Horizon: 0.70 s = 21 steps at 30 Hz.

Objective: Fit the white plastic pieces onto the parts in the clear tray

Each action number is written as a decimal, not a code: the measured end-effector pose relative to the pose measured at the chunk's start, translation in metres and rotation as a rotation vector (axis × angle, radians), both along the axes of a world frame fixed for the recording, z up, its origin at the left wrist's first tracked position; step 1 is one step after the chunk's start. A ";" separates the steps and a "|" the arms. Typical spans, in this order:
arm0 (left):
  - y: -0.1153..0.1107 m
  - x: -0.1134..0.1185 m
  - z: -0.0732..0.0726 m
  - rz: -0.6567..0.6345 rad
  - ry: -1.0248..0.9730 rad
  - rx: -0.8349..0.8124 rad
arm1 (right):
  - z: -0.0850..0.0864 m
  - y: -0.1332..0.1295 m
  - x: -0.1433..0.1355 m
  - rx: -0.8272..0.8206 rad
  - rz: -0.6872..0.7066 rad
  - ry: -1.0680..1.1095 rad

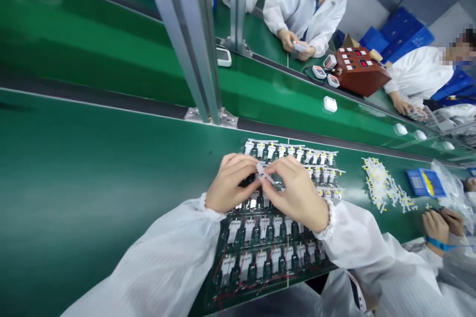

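Observation:
Between the fingertips of my left hand (232, 183) and my right hand (295, 190) is a small white plastic part (263, 172). Both hands pinch it, and its finer shape is too small to make out. They are held above a clear tray (238, 238) with rows of white parts in its pockets. In the far rows the white parts (271, 150) carry thin white strips and yellow bits. The nearer rows hold white parts (277, 226) with thin red wires. My hands and wrists hide some of the middle rows.
Right of the tray lies a pile of white-and-yellow pieces (379, 183), beside a blue bin (416, 185). A co-worker's hands (437, 225) are at the far right. A metal post (201, 59) and a green conveyor belt (267, 84) stand beyond, with co-workers and a brown box (359, 77) across it.

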<state>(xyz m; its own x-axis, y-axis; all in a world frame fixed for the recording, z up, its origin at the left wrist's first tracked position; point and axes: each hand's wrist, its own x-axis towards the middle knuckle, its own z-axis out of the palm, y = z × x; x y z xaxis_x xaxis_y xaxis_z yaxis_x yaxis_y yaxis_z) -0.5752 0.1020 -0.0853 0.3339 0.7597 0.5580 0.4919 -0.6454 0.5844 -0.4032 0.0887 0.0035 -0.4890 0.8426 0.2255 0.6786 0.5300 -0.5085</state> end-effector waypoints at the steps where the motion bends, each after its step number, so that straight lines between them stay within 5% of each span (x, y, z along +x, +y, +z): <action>1: 0.000 0.000 -0.001 0.006 0.000 0.008 | 0.000 -0.001 0.000 -0.007 0.000 -0.010; 12: -0.003 0.006 0.002 0.015 0.059 0.146 | -0.004 -0.002 0.001 0.077 -0.022 -0.187; 21: -0.005 0.008 0.002 -0.146 0.067 0.007 | -0.010 0.011 0.015 0.127 0.234 -0.166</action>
<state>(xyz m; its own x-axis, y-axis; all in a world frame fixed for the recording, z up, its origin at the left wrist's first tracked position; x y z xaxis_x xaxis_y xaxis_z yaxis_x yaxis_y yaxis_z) -0.5671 0.0970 -0.0837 0.4772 0.6964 0.5360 0.4300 -0.7170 0.5487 -0.3883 0.0994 -0.0063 -0.7055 0.6729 0.2224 0.5987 0.7338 -0.3210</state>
